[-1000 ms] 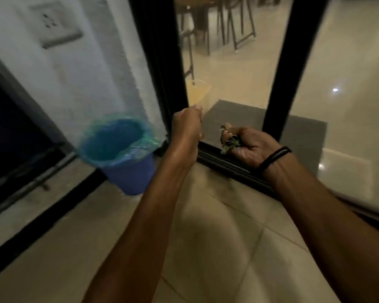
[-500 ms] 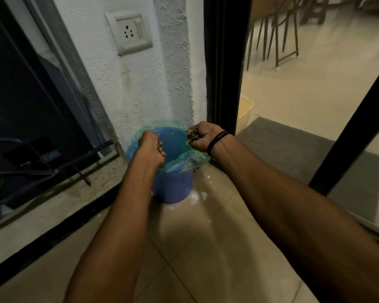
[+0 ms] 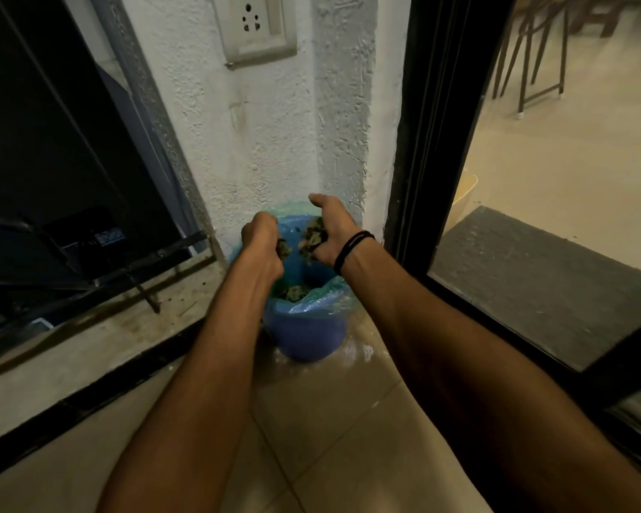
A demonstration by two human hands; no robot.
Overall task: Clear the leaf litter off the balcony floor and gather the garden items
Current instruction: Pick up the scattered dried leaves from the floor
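A blue bin (image 3: 304,336) with a green plastic liner (image 3: 322,296) stands on the tiled floor in the wall corner. Both my hands are over its mouth. My left hand (image 3: 261,242) is curled, with a small clump of leaf litter (image 3: 284,249) showing at its fingers. My right hand (image 3: 330,231) has its thumb spread away while its fingers still curl around a bigger clump of leaves (image 3: 313,235). More leaf litter (image 3: 295,292) lies inside the bin.
A black door frame (image 3: 419,142) rises right of the bin, with a grey doormat (image 3: 552,275) and chair legs (image 3: 533,61) beyond it. A dirty ledge with a dark railing (image 3: 126,275) runs on the left. A wall socket (image 3: 254,25) sits above.
My view swung from the doorway to the bin. Both hands moved from the door track to over the bin's mouth, and my right thumb has lifted off the leaves.
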